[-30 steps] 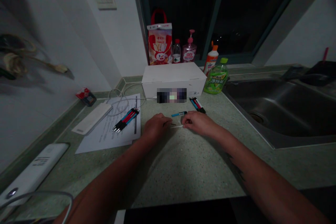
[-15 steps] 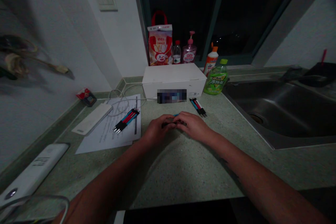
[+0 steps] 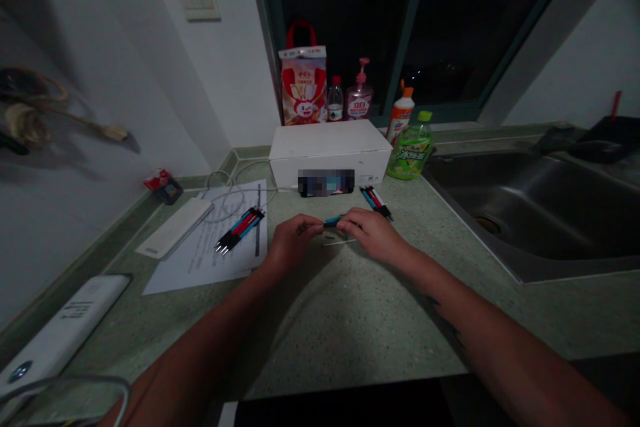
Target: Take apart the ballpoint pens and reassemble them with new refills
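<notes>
My left hand pinches the dark end of a blue and black pen. The fingertips of my right hand close on the pen's other, blue side, so it lies nearly level between both hands. Just below it on the counter lies a thin pale stick like a pen refill, its right end close under my right fingers. A tiny dark piece, too small to name, sits beside that stick. Several pens rest on printed paper to the left, and more pens lie to the right.
A phone leans against a white box behind my hands. Bottles, including a green one, stand at the back. A steel sink is on the right. A white power bank and cable lie left on the paper.
My hands have moved apart from each other, and the pen between them now shows. The pale stick and the tiny piece on the counter have come into view.
</notes>
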Available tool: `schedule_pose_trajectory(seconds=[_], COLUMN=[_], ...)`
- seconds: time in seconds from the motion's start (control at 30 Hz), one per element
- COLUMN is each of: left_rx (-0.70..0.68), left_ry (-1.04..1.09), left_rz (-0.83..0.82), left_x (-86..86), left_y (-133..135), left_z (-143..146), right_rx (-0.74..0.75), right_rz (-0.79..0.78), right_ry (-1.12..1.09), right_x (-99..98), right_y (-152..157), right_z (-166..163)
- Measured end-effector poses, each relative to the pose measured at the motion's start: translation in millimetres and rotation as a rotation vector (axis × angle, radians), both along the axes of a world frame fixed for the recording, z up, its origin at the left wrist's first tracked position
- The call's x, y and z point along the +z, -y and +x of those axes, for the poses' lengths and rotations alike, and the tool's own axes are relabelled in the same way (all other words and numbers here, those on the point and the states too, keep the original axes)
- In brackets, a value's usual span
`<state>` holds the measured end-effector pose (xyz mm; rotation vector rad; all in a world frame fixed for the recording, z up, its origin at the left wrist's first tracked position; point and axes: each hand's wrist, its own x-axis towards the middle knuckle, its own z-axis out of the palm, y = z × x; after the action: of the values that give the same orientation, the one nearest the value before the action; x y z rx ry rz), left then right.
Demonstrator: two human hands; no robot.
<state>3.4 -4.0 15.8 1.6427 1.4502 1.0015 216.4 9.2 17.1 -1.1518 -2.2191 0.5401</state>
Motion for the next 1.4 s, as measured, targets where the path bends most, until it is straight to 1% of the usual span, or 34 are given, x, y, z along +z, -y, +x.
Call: schedule_pose_trajectory(seconds=[0.13, 0.3, 0.37, 0.47, 0.5, 0.57, 0.63, 0.7, 0.77, 0.83, 0.97, 1.13, 1.2, 1.33, 1.4], left_rx=[0.016, -0.006, 0.003, -0.004, -0.012, -0.020, -0.011, -0.001, -0.009, -0.033, -0.061, -0.048, -0.047, -0.070, -0.075], left_ry=[0.003, -0.018, -0.029, -0.032, -0.031, -0.031, -0.028, -0.027, -0.031, -0.034, -0.030, -0.020, -0.011, -0.012, -0.024], left_rz=[0.000, 0.012, 0.024, 0.039, 0.044, 0.056, 0.060, 0.058, 0.060, 0.069, 0.064, 0.044, 0.045, 0.077, 0.080], left_x=[1.6, -0.1, -0.6, -2.5, -3.4, -5.3, -6.4, -6.1, -4.9, -4.0, -4.9, -7.5, -7.7, -7.4, -7.0], left_y=[0.6, 1.0, 1.0, 0.7, 0.6, 0.2, -0.1, -0.1, 0.4, 1.3, 2.5, 1.9, 1.4, 1.5, 1.8], left_z=[0.6, -0.3, -0.5, -0.3, -0.1, 0.1, 0.2, 0.3, 0.5, 0.8, 1.3, 1.6, 1.5, 1.4, 1.1], right_rx=[0.008, -0.033, -0.076, -0.127, -0.119, -0.080, -0.062, -0.060, -0.034, -0.005, -0.050, -0.069, -0.059, -0.005, -0.007], right_rz=[0.041, 0.059, 0.016, -0.111, -0.141, -0.152, -0.133, -0.148, -0.188, -0.197, -0.116, -0.017, -0.043, -0.182, -0.167], right_ry=[-0.071, -0.164, -0.147, -0.067, -0.046, -0.055, -0.118, -0.163, -0.157, -0.153, -0.198, -0.125, -0.142, -0.162, -0.180], right_x=[0.2, -2.0, -2.2, -3.2, -4.1, -6.5, -8.9, -10.3, -10.6, -10.1, -8.0, -5.0, -5.0, -7.8, -9.4], right_y=[1.1, 4.1, 5.7, 6.3, 5.8, 4.3, 3.0, 2.7, 3.2, 3.8, 4.3, 5.9, 6.4, 5.1, 3.6], right_z=[-1.3, -4.4, -6.3, -8.2, -8.3, -8.0, -7.4, -7.5, -8.2, -9.1, -9.4, -8.5, -8.7, -8.9, -8.0])
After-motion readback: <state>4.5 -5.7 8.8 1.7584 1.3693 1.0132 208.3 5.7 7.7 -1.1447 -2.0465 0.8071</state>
